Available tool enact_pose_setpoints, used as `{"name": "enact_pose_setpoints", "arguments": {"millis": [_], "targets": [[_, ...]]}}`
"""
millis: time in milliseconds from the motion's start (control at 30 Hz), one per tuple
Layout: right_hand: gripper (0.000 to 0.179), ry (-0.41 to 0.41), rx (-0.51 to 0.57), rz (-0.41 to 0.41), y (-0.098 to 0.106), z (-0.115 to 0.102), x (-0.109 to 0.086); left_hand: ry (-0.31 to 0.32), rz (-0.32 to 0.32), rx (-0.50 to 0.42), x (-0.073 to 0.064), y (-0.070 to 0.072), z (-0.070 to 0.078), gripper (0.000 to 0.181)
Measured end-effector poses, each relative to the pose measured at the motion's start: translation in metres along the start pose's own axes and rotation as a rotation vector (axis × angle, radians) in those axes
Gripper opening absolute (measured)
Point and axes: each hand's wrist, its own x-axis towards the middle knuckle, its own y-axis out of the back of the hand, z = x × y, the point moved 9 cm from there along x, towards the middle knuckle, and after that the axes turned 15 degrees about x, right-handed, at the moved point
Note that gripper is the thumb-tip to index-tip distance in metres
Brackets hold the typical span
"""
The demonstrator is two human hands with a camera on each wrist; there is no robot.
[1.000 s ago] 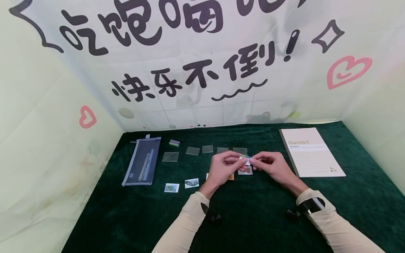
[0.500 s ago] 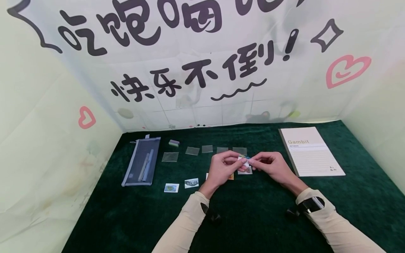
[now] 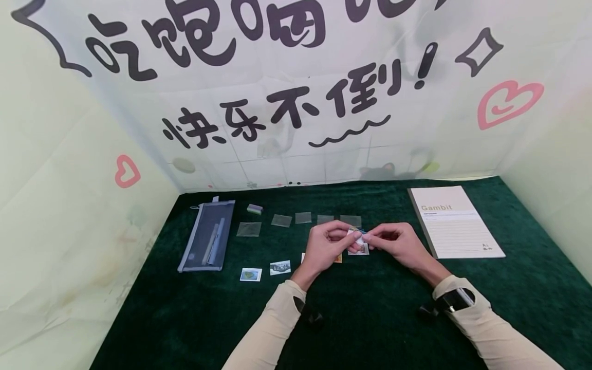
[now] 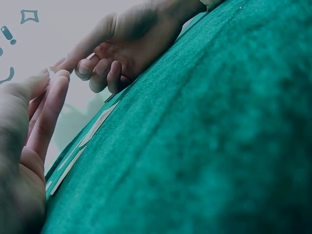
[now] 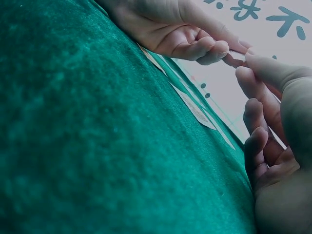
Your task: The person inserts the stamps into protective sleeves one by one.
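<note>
Between the fingertips of both hands is a small white-bordered stamp [image 3: 355, 236], held above the dark green cloth. My left hand [image 3: 326, 247] pinches it between thumb and fingers from the left. From the right, the thumb and forefinger of my right hand [image 3: 401, 243] pinch its edge. The right wrist view shows the stamp [image 5: 237, 55] as a thin pale edge between the two hands. Just below the fingers lies another stamp [image 3: 359, 251], and an orange stamp [image 3: 339, 259] is partly hidden by the left hand. A landscape stamp [image 3: 280, 267] and a blue-green stamp [image 3: 250, 275] lie further left.
Behind the hands, several clear sleeves [image 3: 303, 218] lie in a row. A striped eraser [image 3: 255, 209] and a mesh zip pouch [image 3: 210, 236] with pens are at the left. At the right lies a notebook [image 3: 455, 221]. A printed cloth backdrop [image 3: 277, 164] rises behind the table.
The stamp between the fingertips has tilted slightly, and less of its coloured top edge shows. Both hands have stayed in nearly the same place.
</note>
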Motion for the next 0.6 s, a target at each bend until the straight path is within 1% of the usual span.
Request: {"name": "enact_pose_setpoints", "arguments": {"millis": [267, 600], "targets": [[0.013, -0.001, 0.014, 0.010, 0.0002, 0.0020, 0.0001, 0.008, 0.003, -0.011, 0.0000, -0.0001, -0.0002, 0.022], [0.013, 0.006, 0.010, 0.024, 0.0014, 0.0017, -0.0001, 0.010, -0.006, -0.037, -0.0008, -0.0009, 0.0002, 0.023]]}}
